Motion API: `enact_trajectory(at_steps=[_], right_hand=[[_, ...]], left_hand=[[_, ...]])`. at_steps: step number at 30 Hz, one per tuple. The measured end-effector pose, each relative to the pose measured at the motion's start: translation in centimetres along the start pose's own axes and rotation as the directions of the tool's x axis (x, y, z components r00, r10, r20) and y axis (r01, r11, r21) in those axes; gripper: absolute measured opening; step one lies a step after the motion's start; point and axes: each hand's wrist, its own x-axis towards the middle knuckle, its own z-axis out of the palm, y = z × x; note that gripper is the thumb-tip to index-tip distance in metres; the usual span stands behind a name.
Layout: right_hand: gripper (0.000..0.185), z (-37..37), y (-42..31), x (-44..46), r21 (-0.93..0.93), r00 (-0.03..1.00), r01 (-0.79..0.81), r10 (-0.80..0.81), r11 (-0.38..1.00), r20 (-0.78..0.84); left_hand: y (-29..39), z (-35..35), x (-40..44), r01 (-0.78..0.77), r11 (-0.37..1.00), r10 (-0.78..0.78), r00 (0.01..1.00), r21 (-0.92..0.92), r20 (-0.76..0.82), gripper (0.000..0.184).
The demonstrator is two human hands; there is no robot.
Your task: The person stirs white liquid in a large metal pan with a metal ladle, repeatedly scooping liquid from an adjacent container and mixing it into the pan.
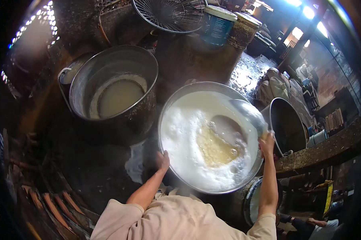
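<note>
The single head-worn view looks forward and steeply down from just above the beige short-sleeved shirt (180,218), which fills the bottom edge, with the bare left hand (163,161) and bare right hand (267,144) near the lens. A wide round silver metal basin (220,193) sits close below, slightly right of centre, while the blue cylindrical plastic bucket with a pale lid (218,26) lies farther off near the top edge. The lens is very wide, bending lines toward dark rounded borders, and the dim left margin is probably too murky to read reliably.
</note>
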Motion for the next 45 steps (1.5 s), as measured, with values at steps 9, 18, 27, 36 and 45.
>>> enact_trajectory(at_steps=[9, 18, 27, 36, 45], right_hand=[[0.049, 17.8, -14.3, 1.9, -0.350, 0.966, 0.251, -0.208, 0.903, 0.156], [0.032, 25.1, -16.5, -0.4, -0.402, 0.936, 0.153, -0.002, 0.903, 0.353], [0.025, 25.4, -7.4, -4.7, -0.429, 0.916, 0.039, 0.139, 0.902, 0.376], [0.025, 19.8, 2.5, -11.2, -0.490, 0.878, -0.076, 0.291, 0.868, 0.380], [0.026, 9.0, 10.9, -13.3, -0.514, 0.868, 0.001, 0.254, 0.858, 0.426]], left_hand=[[4.4, -6.0, 5.3, -0.254, 0.948, 0.298, 0.920, -0.194, 0.255, 0.043], [4.8, -6.3, 5.7, -0.256, 0.966, 0.246, 0.883, -0.030, 0.400, 0.038], [4.6, -6.6, 6.2, -0.304, 0.953, 0.267, 0.856, 0.013, 0.442, 0.048], [4.7, -6.1, 6.2, -0.261, 0.965, 0.227, 0.891, 0.034, 0.392, 0.040], [5.2, -5.3, 4.4, -0.153, 0.986, 0.132, 0.955, 0.060, 0.265, 0.052]])
